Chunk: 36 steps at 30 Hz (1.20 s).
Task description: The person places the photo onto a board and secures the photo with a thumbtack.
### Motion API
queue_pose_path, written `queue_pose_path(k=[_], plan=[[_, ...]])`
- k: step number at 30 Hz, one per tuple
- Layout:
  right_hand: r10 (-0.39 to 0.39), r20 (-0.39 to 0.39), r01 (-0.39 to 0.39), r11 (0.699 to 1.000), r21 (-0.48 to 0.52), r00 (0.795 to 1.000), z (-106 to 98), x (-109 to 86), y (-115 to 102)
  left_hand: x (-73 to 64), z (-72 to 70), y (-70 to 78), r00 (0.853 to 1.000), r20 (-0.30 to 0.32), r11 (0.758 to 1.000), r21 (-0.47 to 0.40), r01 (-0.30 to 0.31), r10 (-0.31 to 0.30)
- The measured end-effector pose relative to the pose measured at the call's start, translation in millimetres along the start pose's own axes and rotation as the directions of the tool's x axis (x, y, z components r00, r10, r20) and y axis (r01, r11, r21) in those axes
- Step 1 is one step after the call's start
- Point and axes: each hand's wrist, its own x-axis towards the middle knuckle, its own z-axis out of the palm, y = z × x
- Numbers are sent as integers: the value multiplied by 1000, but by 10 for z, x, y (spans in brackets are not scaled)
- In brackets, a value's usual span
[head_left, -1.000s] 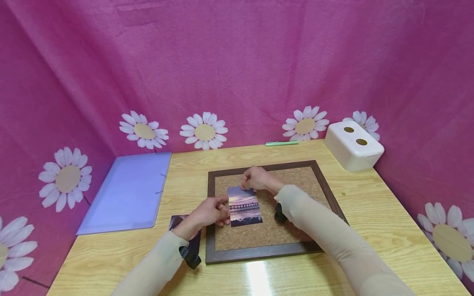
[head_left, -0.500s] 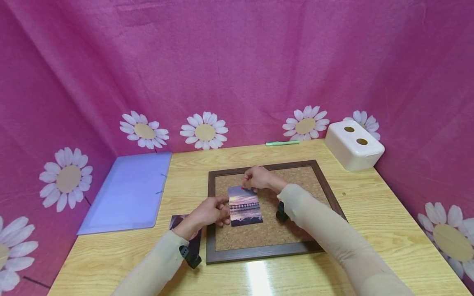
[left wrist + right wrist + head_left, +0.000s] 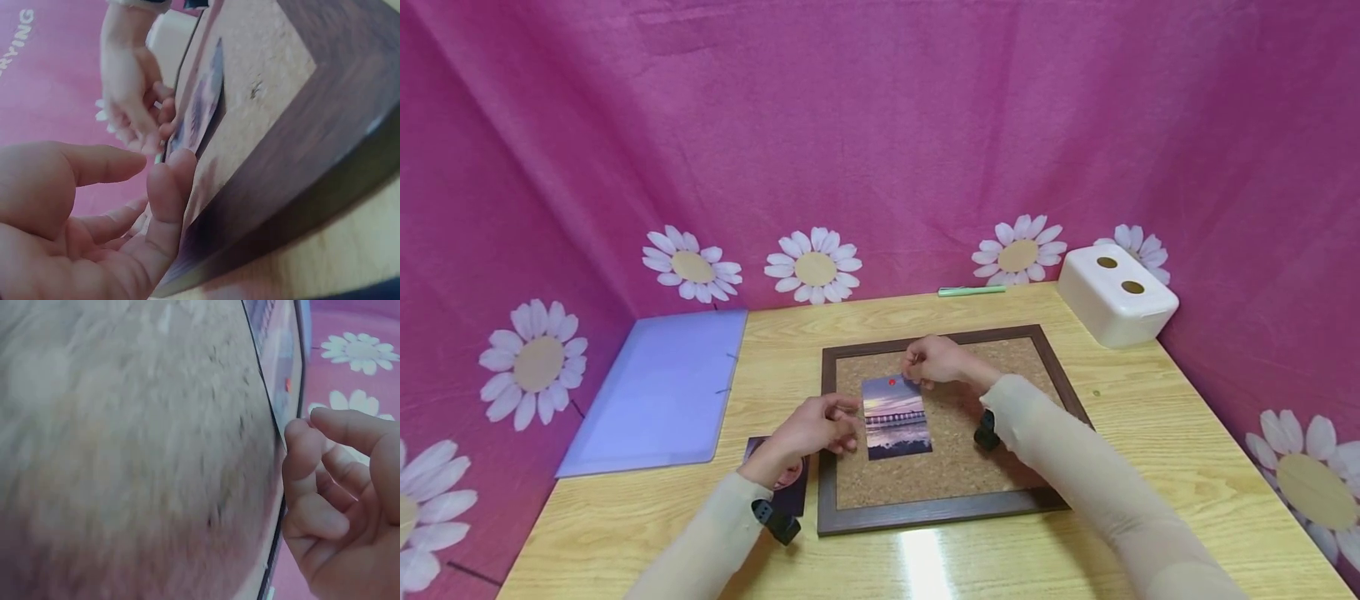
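A photo (image 3: 896, 423) of a pier at sunset lies on the brown-framed corkboard (image 3: 951, 475), toward its left side. Near the photo's top edge sits a red pushpin (image 3: 892, 382). My right hand (image 3: 942, 361) is at the photo's top right corner, its thumb and fingertips close together; I see nothing between them, and whether they touch the paper is unclear. Just off the photo's left edge, my left hand (image 3: 811, 432) hovers over the board's frame with fingers loosely bent and thumb apart. The left wrist view shows that hand (image 3: 94, 231) holding nothing.
A dark picture card (image 3: 790, 498) lies left of the board, partly under my left forearm. A translucent blue folder (image 3: 655, 392) is farther left. A green pen (image 3: 972, 291) lies at the back; a white box with two holes (image 3: 1116, 304) stands back right.
My right hand has let go of the red pushpin, now in full view, and moved right to the photo's corner. My left hand has drawn back slightly left from the photo's edge.
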Motion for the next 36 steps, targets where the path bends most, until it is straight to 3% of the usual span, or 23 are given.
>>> queue_pose_path(k=[7, 19, 29, 36], plan=[[-58, 26, 56, 996, 64, 998, -191, -155, 94, -105, -142, -27, 998, -54, 999, -4, 37, -37], [-64, 19, 61, 988, 144, 998, -495, -488, 237, -347, -389, -137, 995, -101, 999, 37, 26, -22], [-85, -22, 87, 991, 102, 996, -681, -667, 485, -576, -629, -276, 991, -134, 994, 104, 35, -21], [-68, -54, 72, 994, 86, 996, -805, -786, 632, -739, -725, -386, 980, -188, 989, 122, 85, -61]])
